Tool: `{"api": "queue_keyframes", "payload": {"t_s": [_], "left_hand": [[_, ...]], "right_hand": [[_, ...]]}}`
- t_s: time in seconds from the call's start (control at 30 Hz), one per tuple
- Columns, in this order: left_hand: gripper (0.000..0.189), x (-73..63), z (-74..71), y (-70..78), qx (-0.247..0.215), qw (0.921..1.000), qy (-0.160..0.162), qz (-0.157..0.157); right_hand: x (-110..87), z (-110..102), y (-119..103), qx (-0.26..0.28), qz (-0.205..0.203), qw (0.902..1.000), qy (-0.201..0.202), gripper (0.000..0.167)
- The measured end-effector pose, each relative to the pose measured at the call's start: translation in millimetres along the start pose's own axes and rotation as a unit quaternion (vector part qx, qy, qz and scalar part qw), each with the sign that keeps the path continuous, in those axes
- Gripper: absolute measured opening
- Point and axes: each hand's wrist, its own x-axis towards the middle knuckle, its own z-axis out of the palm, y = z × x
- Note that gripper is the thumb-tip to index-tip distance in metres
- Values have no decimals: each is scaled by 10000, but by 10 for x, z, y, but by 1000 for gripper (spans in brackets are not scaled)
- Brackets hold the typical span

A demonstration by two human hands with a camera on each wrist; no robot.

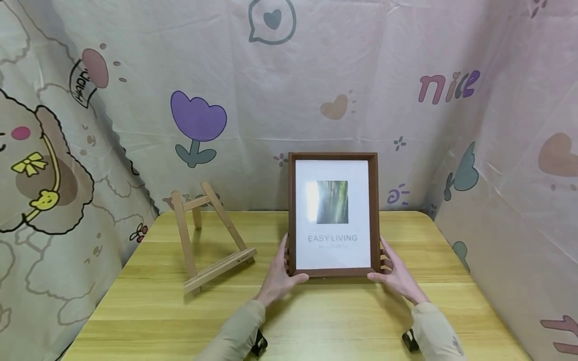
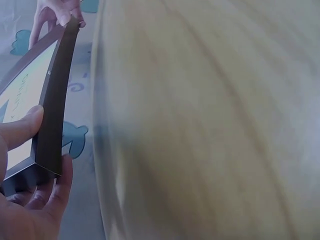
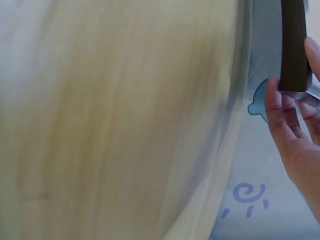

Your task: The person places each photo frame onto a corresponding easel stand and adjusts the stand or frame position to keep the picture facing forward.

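A brown picture frame [image 1: 332,273] with a white "EASY LIVING" print stands nearly upright between both hands in the head view. My left hand [image 1: 276,278] grips its lower left corner, thumb over the front edge and fingers behind. At the lower right corner, my right hand [image 1: 397,276] holds it the same way. The left wrist view shows the frame [image 2: 56,95] pinched between the left thumb and fingers, with the right hand [image 2: 57,12] at the far corner. In the right wrist view, fingers [image 3: 282,117] curl around the dark frame corner [image 3: 295,55].
To the left a small wooden easel [image 1: 221,271] stands on the wood-grain table [image 1: 334,326], its ledge angled toward the front. Printed fabric [image 1: 253,100] hangs behind the table and along both sides.
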Motion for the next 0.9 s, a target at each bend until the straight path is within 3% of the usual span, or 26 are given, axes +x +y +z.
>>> {"api": "queue_keyframes", "payload": {"t_s": [0.37, 0.9], "left_hand": [[121, -1, -176, 43, -71, 9993, 375, 55], [119, -99, -519, 6, 242, 9931, 1104, 327]], "right_hand": [[141, 107, -97, 60, -234, 9995, 214, 106], [553, 414, -214, 781, -648, 9947, -180, 104]]}}
